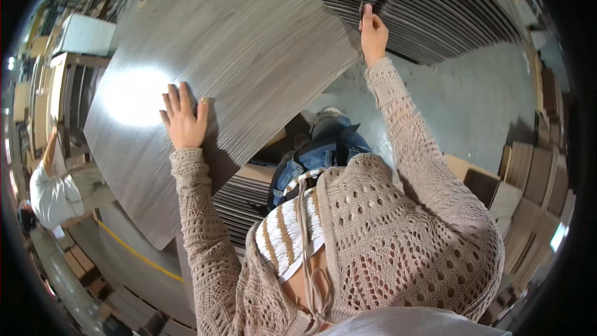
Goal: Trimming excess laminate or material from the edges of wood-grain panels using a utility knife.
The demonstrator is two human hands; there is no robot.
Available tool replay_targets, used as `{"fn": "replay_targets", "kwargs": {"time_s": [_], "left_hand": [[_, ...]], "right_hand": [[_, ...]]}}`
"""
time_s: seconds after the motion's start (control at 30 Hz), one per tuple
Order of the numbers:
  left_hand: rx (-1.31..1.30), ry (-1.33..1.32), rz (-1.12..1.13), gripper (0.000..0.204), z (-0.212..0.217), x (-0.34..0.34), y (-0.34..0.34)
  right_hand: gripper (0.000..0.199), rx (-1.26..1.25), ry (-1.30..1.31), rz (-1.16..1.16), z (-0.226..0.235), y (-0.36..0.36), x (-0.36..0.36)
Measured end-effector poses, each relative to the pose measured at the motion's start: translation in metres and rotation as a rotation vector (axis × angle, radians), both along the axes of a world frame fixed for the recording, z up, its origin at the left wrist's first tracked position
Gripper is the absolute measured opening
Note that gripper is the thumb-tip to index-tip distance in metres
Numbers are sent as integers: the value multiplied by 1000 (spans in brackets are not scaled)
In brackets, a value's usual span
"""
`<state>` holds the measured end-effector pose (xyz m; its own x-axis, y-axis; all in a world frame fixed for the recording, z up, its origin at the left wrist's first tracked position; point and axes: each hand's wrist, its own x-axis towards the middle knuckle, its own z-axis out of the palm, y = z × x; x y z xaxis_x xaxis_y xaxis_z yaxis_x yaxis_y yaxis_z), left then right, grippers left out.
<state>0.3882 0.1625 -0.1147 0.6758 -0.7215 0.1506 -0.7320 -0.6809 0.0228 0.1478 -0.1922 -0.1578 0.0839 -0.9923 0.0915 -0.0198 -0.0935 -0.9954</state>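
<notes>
A large grey wood-grain panel (249,43) lies in front of me, its right corner reaching toward my right hand. My left hand (185,121) rests palm down on it, fingers spread, beside a bright patch of reflected light. Just past that right corner, my right hand (374,40) is closed, thumb up, around a small dark, thin tool (361,10). Most of the tool is hidden in the fist, so its exact kind does not show.
Long stacks of grey panels (448,12) stand at the far right, and more stacked panels (239,202) show below the near edge. A co-worker in a white shirt (55,196) is at the left, near a yellow floor line (140,252). Stacked brown boards (528,180) line the right.
</notes>
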Motion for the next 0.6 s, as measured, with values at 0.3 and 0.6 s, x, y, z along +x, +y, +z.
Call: {"fn": "replay_targets", "kwargs": {"time_s": [0.3, 0.6], "left_hand": [[-45, -18, 54, 69, 2, -45, -7], [-125, -8, -132, 71, 45, -82, -80]], "right_hand": [[65, -316, 302, 183, 44, -59, 87], [56, -330, 422, 802, 73, -88, 133]]}}
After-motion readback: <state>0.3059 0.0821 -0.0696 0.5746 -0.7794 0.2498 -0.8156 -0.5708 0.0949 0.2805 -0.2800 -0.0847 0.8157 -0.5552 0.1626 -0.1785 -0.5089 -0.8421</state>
